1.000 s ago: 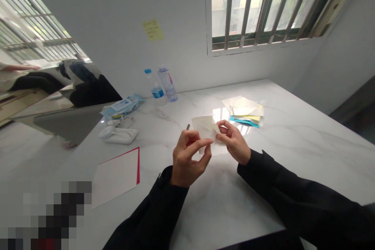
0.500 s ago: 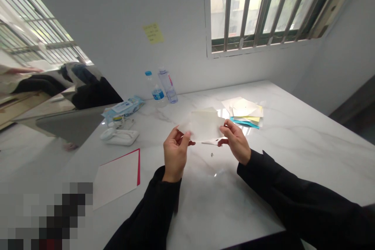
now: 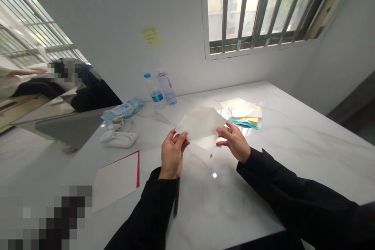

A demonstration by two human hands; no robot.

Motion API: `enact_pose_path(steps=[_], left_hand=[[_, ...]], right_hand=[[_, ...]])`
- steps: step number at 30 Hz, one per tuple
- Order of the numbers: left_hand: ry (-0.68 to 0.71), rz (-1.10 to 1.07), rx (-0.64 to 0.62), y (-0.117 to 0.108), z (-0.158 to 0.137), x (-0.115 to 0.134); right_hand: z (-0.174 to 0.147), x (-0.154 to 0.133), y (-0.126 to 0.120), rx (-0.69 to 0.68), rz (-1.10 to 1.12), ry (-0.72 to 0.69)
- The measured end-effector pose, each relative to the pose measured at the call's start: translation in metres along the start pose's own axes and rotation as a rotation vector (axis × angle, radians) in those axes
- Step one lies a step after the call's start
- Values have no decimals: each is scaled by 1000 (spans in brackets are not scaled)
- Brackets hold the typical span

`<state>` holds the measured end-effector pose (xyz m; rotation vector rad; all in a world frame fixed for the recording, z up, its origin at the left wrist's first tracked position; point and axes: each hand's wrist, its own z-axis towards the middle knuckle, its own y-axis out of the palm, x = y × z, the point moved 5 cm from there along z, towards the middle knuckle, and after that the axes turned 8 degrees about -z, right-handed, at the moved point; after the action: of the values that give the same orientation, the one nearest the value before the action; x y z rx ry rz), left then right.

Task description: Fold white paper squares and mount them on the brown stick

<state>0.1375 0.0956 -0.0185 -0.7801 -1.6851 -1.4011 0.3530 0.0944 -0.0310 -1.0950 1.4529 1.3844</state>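
Observation:
A thin off-white sheet of paper [image 3: 202, 123] is held up above the table, its side parts angled as if folded. My left hand [image 3: 172, 152] pinches its lower left edge between thumb and fingers. At the right edge, my right hand [image 3: 233, 140] grips the paper with thumb and index finger, the lower fingers curled beneath. Below the paper, a tiny dark bit [image 3: 211, 156] lies on the marble-patterned table [image 3: 216, 207]. Part of a dark, thin object [image 3: 176, 199] shows beside my left sleeve.
Behind my right hand lies a pile of white, yellow and blue papers [image 3: 243, 111]. At left are white sheets with a red edge [image 3: 117, 179], a white device [image 3: 120, 139] and a wipes pack [image 3: 124, 109]. Two plastic bottles [image 3: 166, 88] stand by the wall. People sit further left.
The paper's folded side parts have spread outward, so its outline is now wider and more pointed at the sides. Both hands keep hold, the left shifted slightly left.

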Motion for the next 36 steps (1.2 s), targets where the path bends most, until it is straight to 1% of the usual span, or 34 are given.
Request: enact_pose_path(steps=[3,5,6,7,9,11,12,13,14,16,18,19,22,25,29,32,33,36], left_hand=[[53,83,-54,0,2,-2],[75,166,-50,-3,5,-4],[108,234,-34,-5,6,-5],[166,326,-15,-7,7,-4],[346,533,3,-7,8,1],[515,681,-23,-3,5,5],[558,714,-40,-2,5,5],[566,720,-52,-1,5,4],[540,704,-58,-2,7,3],[410,635,-88,-4,11,-3],[315,577,-123,-5,14,-8],[314,562,-123,-5,14,-8],[416,543,-45,-6,10,-5],[461,561,25,-7,5,-6],[516,690,91,-9,2,-5],[528,794,66,-7,1,-2],[529,814,52,-6,1,0],[510,801,29,-4,0,2]], right_hand=[[1,4,4,-78,-56,48],[4,8,3,-71,-57,50],[6,10,2,-57,-60,43],[8,12,1,-47,-75,26],[11,14,-2,-49,-163,-48],[13,14,-3,-64,-299,-148],[13,13,-3,-72,-366,-193],[12,13,-3,-82,-424,-228],[11,12,-2,-91,-471,-257],[8,8,-1,-90,-540,-321],[6,2,-2,-44,-602,-400],[5,-1,-2,-7,-636,-438],[5,-4,-4,80,-725,-500],[6,3,-3,91,-759,-477],[5,13,3,2,-703,-437],[5,11,3,5,-655,-452],[6,12,2,13,-630,-432],[11,19,1,-21,-483,-279]])
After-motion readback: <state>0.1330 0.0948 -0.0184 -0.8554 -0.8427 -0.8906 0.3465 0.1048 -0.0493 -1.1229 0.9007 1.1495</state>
